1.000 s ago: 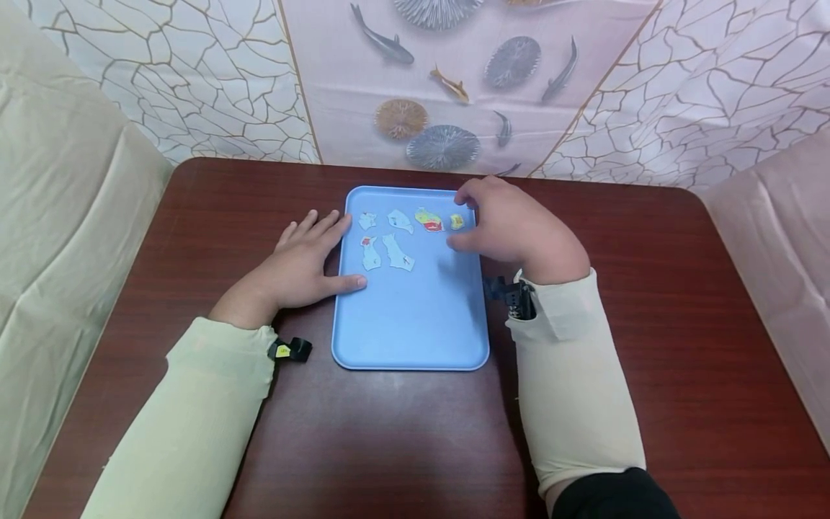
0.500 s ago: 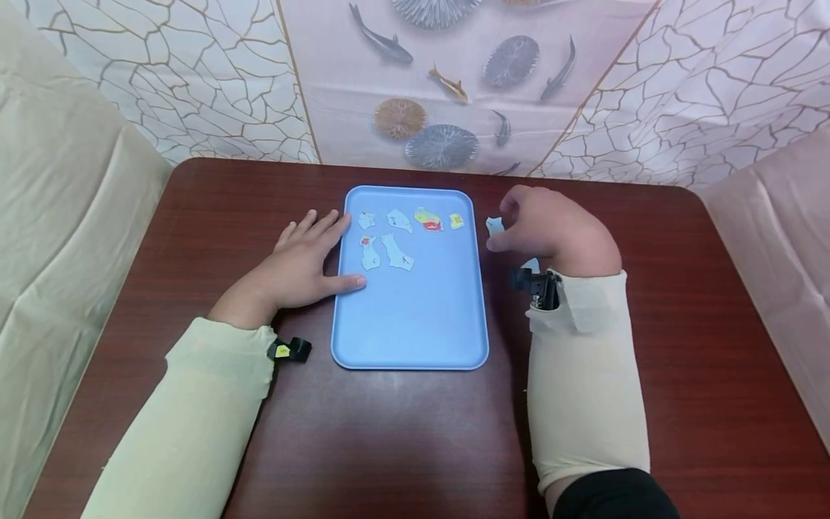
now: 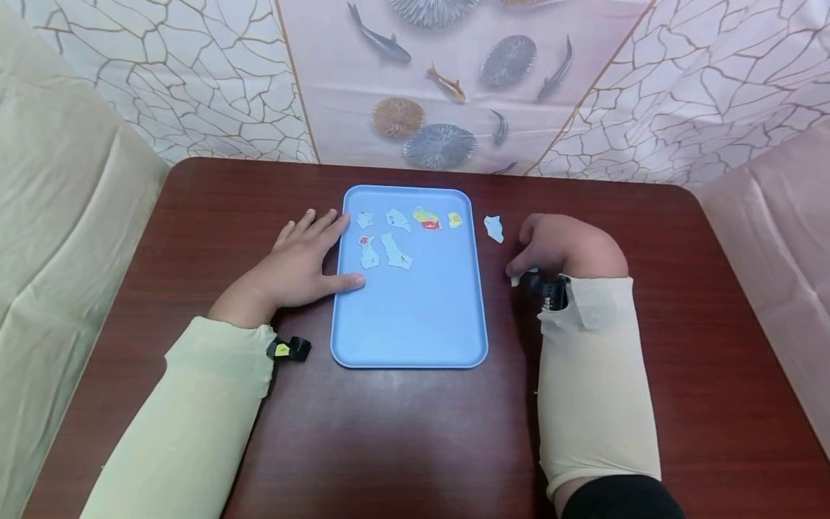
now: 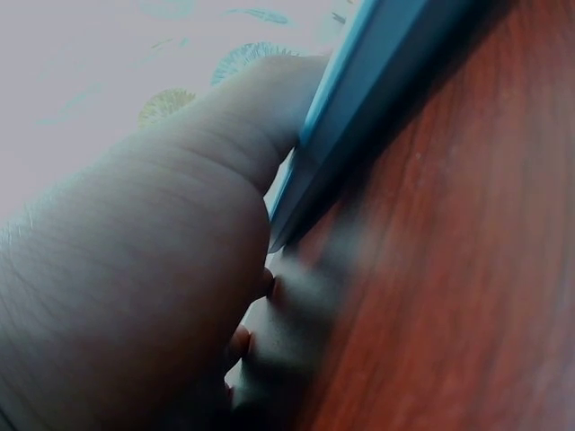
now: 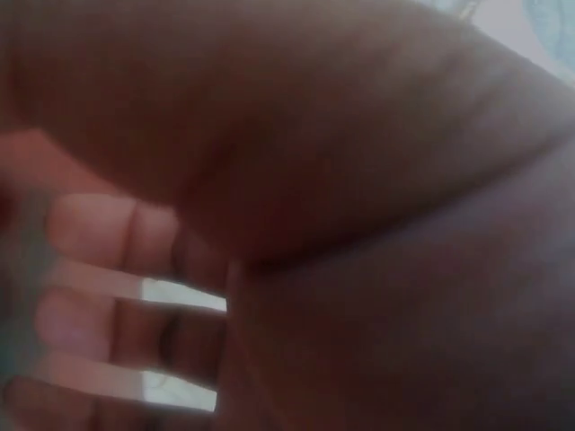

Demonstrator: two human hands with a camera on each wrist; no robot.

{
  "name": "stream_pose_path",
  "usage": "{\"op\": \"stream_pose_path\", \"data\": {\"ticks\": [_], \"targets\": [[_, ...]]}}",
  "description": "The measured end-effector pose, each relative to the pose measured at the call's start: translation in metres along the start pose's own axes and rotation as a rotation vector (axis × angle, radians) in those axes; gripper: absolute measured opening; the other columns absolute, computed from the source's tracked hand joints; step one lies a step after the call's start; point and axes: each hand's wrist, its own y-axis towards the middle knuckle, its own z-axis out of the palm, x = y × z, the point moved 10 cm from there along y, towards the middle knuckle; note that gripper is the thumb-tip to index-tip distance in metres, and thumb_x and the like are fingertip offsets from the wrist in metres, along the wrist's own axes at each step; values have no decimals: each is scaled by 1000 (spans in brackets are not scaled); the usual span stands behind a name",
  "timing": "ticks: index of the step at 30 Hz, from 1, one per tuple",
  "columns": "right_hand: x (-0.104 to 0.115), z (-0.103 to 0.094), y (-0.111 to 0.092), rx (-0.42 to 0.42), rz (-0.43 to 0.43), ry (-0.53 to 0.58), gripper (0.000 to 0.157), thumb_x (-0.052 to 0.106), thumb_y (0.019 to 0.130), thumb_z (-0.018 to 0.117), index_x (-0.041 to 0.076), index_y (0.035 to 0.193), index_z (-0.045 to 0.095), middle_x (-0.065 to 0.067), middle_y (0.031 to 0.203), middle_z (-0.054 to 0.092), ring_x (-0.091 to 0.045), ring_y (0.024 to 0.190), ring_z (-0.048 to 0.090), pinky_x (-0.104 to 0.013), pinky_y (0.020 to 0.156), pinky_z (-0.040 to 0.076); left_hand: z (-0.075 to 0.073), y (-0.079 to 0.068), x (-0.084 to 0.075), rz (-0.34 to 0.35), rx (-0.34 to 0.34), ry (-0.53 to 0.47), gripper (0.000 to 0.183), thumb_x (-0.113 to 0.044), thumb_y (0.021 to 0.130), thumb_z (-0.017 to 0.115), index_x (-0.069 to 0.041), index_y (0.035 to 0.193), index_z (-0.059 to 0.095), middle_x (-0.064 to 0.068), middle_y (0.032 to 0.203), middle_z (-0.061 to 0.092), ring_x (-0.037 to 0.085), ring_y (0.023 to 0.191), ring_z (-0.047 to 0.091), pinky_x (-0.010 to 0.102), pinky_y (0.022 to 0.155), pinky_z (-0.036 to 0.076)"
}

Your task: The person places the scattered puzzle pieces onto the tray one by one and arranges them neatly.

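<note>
My left hand [image 3: 295,267] lies spread at the left side of the blue tray [image 3: 408,317]. Its thumb reaches over the tray's edge and its fingers are straight. Several flat, irregular cut-out pieces lie in the tray: a pale blue one [image 3: 397,252], a yellow-and-red one [image 3: 426,218] and a small yellow one [image 3: 454,220] among them. Right of the tray, my right hand [image 3: 573,245] bends down to the table. Its thumb tip is at a partly hidden cut-out piece [image 3: 515,281]; whether it pinches the piece is hidden. Another pale blue piece [image 3: 493,228] lies between hand and tray.
The dark red-brown wooden table [image 3: 402,447] extends around the tray. A patterned cloth [image 3: 447,86] hangs behind the far edge. Pale padded surfaces [image 3: 58,238] flank the table. A black wrist camera [image 3: 295,349] sits by the left sleeve.
My right hand has moved from the tray's upper right corner rightward, then down toward the table. The pale blue piece beside the tray has come into full view. The left hand stays put.
</note>
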Motion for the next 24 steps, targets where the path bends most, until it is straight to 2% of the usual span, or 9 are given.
{"op": "stream_pose_path", "data": {"ticks": [4,7,14,24], "targets": [[-4,6,3,25,-5,-38,63,37,85,94,13,134,63,-17,126,70,-38,117,63,-53,91,55,-1,1,-2,3,0,-1,118,-77,97,72,-27,183,9,10,192,9,42,178,-7,70,140,-6],[-3,8,5,37,-26,-58,68,38,84,95,14,139,62,-17,129,71,-39,119,63,-55,93,55,-1,1,-2,4,-2,-1,118,-77,97,72,-27,183,10,11,191,9,42,178,-7,70,140,-5],[-2,12,10,53,-54,-70,60,33,84,96,16,130,61,-13,114,71,-37,112,63,-51,87,54,0,1,0,-1,0,1,118,-79,97,71,-27,183,9,10,192,9,42,178,-7,70,140,-5],[-5,14,11,51,-25,-30,53,25,84,91,16,126,61,-12,116,69,-36,112,63,-48,82,54,1,1,0,0,0,-7,118,-79,97,71,-29,183,8,10,192,9,42,178,-7,70,139,-5]]}}
